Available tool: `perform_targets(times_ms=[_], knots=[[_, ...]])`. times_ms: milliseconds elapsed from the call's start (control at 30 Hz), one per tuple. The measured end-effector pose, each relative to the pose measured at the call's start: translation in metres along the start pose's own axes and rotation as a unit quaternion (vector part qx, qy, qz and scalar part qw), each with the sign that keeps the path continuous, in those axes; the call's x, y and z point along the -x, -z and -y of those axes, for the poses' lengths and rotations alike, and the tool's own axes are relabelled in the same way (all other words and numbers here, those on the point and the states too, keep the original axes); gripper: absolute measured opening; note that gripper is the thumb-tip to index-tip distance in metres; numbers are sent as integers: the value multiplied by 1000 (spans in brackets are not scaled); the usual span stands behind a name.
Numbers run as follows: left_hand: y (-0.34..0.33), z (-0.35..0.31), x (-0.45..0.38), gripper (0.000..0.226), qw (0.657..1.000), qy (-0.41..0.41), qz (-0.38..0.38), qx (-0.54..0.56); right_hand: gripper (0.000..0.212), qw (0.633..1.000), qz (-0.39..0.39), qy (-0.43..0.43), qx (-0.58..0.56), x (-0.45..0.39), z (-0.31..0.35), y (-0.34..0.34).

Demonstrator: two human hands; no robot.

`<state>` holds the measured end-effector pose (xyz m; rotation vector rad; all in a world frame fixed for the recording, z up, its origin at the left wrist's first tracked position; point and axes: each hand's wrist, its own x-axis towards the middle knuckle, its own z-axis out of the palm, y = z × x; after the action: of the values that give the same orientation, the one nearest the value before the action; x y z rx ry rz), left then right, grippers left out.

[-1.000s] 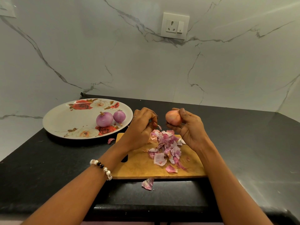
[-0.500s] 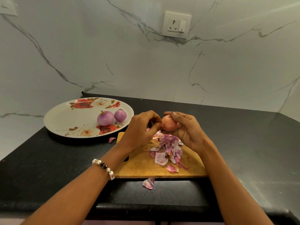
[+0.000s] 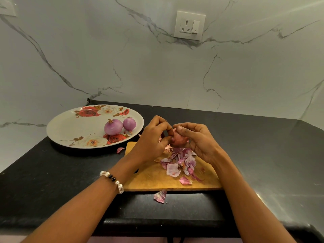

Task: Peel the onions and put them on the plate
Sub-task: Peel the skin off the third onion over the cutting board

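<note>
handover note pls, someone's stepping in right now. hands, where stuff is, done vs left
Right hand grips the onion above the cutting board; left hand pinches at its skin.
Plate sits left of the board, holding two peeled onions.
Peels are piled on the board; one scrap lies on the counter in front, another by the plate.
Done: two onions peeled and plated.
Left: finish peeling this one and plate it.
</note>
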<state>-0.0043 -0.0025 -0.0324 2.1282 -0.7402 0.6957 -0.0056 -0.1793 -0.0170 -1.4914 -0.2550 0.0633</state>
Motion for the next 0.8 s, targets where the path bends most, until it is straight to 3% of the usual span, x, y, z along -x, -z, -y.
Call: perform_targets(times_ms=[333, 567, 700, 800], knots=[[1, -2, 0, 14, 1000, -10, 7, 25, 41, 997, 14, -21, -73, 2, 4, -1], [2, -3, -1, 16, 999, -18, 4, 42, 50, 984, -80, -42, -155, 2, 11, -3], [2, -3, -1, 18, 1000, -7, -5, 27, 27, 977, -107, -31, -183, 2, 13, -1], [4, -3, -1, 19, 999, 7, -20, 38, 22, 976, -104, -31, -189, 3, 14, -3]])
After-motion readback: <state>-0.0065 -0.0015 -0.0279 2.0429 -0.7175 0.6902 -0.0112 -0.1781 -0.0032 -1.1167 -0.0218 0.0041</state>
